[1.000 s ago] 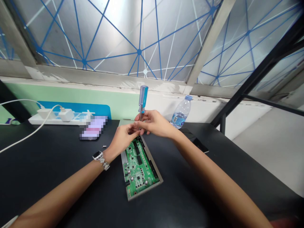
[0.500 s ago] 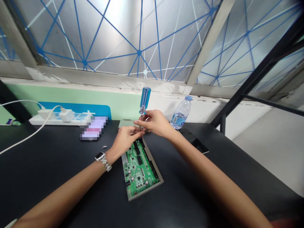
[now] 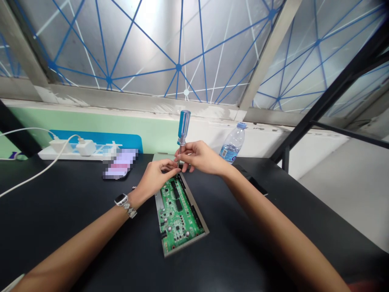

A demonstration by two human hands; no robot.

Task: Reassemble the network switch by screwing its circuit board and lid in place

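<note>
A screwdriver (image 3: pixel 184 126) with a clear blue handle stands nearly upright over the far part of a green circuit board (image 3: pixel 178 215), which lies in a shallow metal tray (image 3: pixel 199 221). My right hand (image 3: pixel 203 157) is closed round the shaft just below the handle, thumb and fingers pinching it. Lower down, the fingertips of my left hand (image 3: pixel 156 175) pinch at the shaft close to its tip. The tip itself and whatever it touches are mostly hidden by the fingers. A watch (image 3: pixel 121 199) and a bracelet sit on my left wrist.
On the black table (image 3: pixel 121 251), a lit phone (image 3: pixel 120 164) and a white power strip (image 3: pixel 60 153) with plugs lie at the back left. Behind my right forearm are a water bottle (image 3: pixel 233 144) and a dark flat device (image 3: pixel 255 184). Small metal bits (image 3: pixel 133 188) lie by my left wrist.
The screwdriver and both hands have shifted slightly left and toward me, and the handle has turned a little. My left wrist now partly covers the small metal bits. The board has stayed put.
</note>
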